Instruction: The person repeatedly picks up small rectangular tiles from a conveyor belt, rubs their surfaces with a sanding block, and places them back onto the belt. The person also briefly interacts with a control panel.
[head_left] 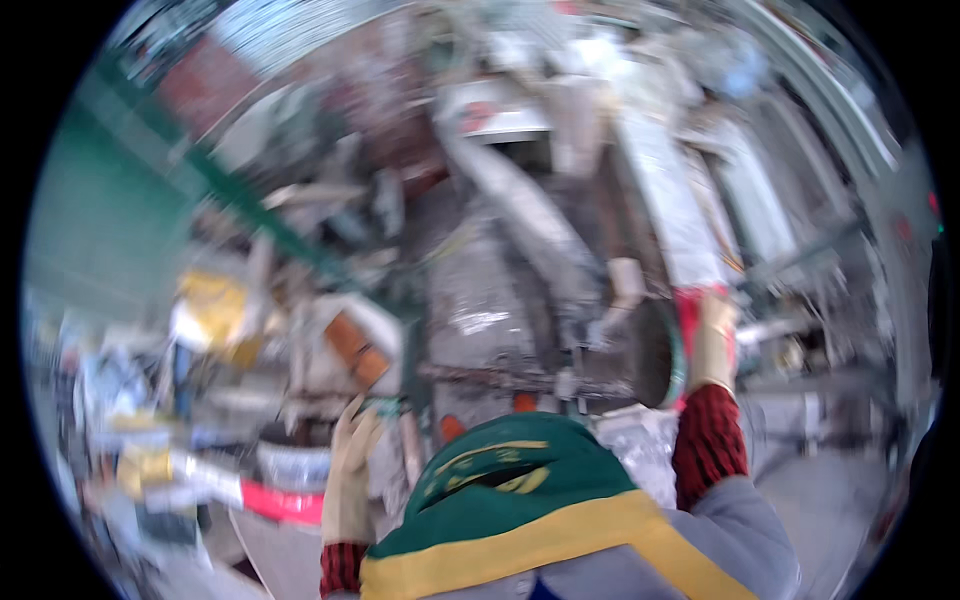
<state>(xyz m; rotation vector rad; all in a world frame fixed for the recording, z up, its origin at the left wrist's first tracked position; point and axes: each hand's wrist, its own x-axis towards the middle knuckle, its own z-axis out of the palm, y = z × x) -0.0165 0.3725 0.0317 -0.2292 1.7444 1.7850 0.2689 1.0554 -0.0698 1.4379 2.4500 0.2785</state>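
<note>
Fingers (715, 315) of the right hand (712, 345), gloved in pale cloth, curled over the far edge of a dark round pan (650, 355) with a green rim, gripping it at the rim, probably because the rim gives the only firm hold on so wide a thing. Pan tipped on its side just left of those fingers, its mouth facing left toward a grey machine body (480, 300), held up in the air rather than set down on any surface. Right forearm raised steeply from the lower edge, red-and-black knitted cuff (708, 440) below the glove, grey sleeve (745, 530) below that, wrist roughly straight and thumb side toward the pan. Fingers (365, 420) of the left hand (350, 470) pointing upward, also gloved; too blurred to tell whether spread, pressed together or pinching anything, though something small and greenish sits right at the tips. Left forearm near upright and close to the body, cuff barely showing at the lower edge. Just left of those fingers, a white bucket (295, 465) with a red strip (280, 503) beneath it; above them, an orange-brown block (355, 350); farther up and left, a yellow bundle (215, 305). Between both hands, low down, a green cloth with yellow bands (520, 510).
</note>
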